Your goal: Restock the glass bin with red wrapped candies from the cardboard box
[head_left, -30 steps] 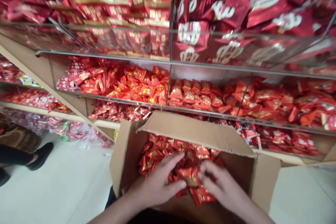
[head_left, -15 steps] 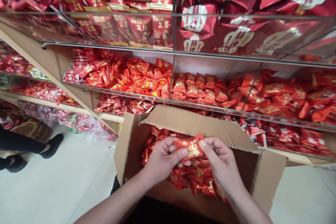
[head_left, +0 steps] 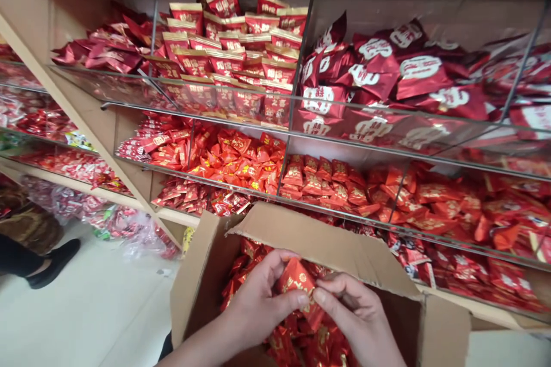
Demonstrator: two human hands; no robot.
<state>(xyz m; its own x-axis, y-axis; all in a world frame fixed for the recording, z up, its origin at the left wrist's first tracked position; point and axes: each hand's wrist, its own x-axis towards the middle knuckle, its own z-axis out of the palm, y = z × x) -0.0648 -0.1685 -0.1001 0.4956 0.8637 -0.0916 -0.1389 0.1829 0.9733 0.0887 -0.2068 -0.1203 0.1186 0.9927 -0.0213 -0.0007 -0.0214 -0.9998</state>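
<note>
Two bare hands are at work just above an open brown cardboard box, whose flaps stand outward. Between them is a small red foil packet with gold print, tilted with one corner up. The left hand has its fingers closed on the packet's left side; the right hand pinches its lower right edge between thumb and fingers. Beneath, inside the box, lies a loose heap of similar red-and-gold packets. Behind the box rises a pale wooden shelf unit, holding dark red, gold-edged bags, shiny maroon bags with white emblems and, lower down, bright red packets. At far left, another person's black shoe rests on the pale floor.
</note>
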